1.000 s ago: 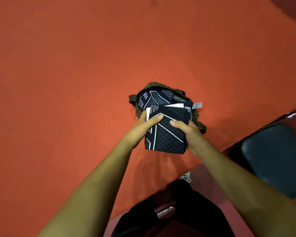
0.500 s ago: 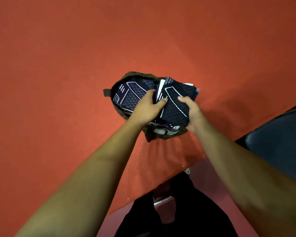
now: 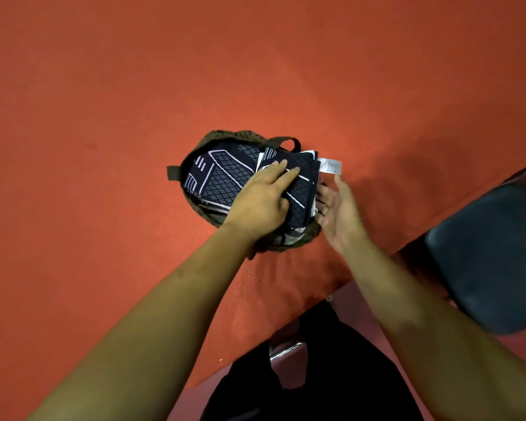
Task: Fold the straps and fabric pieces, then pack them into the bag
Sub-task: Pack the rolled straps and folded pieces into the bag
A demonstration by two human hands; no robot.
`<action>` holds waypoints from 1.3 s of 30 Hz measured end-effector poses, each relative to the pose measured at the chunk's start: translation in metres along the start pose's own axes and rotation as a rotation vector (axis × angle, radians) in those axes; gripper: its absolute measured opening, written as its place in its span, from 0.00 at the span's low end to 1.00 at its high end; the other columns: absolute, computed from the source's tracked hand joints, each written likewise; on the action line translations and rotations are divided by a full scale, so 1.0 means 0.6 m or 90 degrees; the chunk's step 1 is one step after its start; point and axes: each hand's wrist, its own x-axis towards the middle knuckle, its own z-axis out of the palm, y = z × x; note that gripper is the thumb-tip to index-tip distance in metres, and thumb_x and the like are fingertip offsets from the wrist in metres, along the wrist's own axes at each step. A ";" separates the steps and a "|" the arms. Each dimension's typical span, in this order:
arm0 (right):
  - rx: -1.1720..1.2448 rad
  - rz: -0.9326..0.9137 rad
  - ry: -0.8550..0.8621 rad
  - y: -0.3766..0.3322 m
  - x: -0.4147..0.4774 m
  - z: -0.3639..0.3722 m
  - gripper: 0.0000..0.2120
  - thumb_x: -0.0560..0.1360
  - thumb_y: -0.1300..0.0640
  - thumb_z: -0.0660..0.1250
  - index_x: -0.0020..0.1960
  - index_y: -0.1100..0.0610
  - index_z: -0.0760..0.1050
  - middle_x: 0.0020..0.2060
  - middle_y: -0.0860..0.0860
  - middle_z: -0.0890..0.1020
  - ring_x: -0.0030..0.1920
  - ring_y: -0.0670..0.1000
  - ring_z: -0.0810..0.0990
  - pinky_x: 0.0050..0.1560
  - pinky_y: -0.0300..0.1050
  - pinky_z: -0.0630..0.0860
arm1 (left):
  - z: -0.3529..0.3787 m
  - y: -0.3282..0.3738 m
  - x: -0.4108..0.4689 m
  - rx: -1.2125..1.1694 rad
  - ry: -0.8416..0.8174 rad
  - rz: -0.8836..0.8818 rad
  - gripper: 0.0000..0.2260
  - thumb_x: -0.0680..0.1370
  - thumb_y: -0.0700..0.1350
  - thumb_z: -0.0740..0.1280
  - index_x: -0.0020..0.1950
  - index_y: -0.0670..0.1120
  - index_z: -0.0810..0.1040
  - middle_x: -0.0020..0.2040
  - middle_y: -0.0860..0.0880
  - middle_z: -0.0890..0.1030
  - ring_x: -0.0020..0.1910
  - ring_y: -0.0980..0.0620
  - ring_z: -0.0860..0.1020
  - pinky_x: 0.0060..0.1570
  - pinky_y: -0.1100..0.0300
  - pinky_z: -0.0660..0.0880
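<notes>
Red tabletop (image 3: 104, 117) spreads wide at upper left; its edge crosses lower right. At centre, the olive bag (image 3: 225, 136) holds folded patterned fabric (image 3: 304, 183). The left hand (image 3: 261, 199) presses it flat-fingered, and the right hand (image 3: 340, 214) is slack alongside.

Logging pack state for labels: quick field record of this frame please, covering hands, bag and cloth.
surface: red table
container: olive bag, open, lying on the table
inside, left: folded patterned cloth
at bag's right side: folded stack of dark cloth, white label sticking out right
left hand: straight fingers press on the folded stack
right hand: open beside the bag's right edge, holds nothing
nearby: dark chair seat, right
</notes>
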 end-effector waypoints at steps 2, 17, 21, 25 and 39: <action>-0.079 0.000 0.123 0.018 0.004 -0.027 0.18 0.82 0.49 0.58 0.62 0.60 0.75 0.51 0.54 0.81 0.51 0.52 0.80 0.49 0.44 0.78 | 0.007 0.003 0.004 0.030 -0.005 0.024 0.28 0.77 0.51 0.59 0.78 0.51 0.64 0.74 0.36 0.67 0.75 0.39 0.63 0.75 0.48 0.60; -0.497 -0.103 0.114 0.056 0.060 -0.068 0.08 0.75 0.63 0.70 0.37 0.58 0.77 0.30 0.46 0.75 0.30 0.40 0.71 0.33 0.41 0.69 | 0.019 0.061 0.051 0.271 -0.137 -0.030 0.27 0.74 0.66 0.60 0.73 0.62 0.65 0.66 0.38 0.61 0.70 0.37 0.59 0.66 0.24 0.55; -0.388 -0.180 0.121 0.028 0.022 -0.077 0.17 0.75 0.63 0.69 0.29 0.54 0.72 0.27 0.47 0.72 0.28 0.42 0.69 0.32 0.40 0.65 | 0.034 0.068 0.049 0.301 -0.111 -0.040 0.26 0.74 0.68 0.58 0.67 0.58 0.70 0.66 0.36 0.62 0.70 0.35 0.59 0.65 0.22 0.52; -0.400 -0.224 0.089 -0.001 -0.023 -0.083 0.18 0.75 0.63 0.68 0.28 0.55 0.70 0.20 0.41 0.71 0.24 0.40 0.67 0.29 0.34 0.62 | 0.035 0.066 0.036 0.330 -0.099 -0.026 0.23 0.76 0.65 0.58 0.69 0.58 0.68 0.68 0.35 0.60 0.72 0.35 0.58 0.67 0.25 0.53; -0.445 0.090 0.102 0.014 -0.003 -0.043 0.14 0.71 0.49 0.75 0.38 0.55 0.73 0.27 0.50 0.74 0.25 0.46 0.70 0.24 0.38 0.65 | 0.034 0.057 0.047 0.342 -0.129 -0.063 0.28 0.76 0.66 0.58 0.75 0.63 0.60 0.69 0.37 0.58 0.73 0.36 0.56 0.69 0.26 0.50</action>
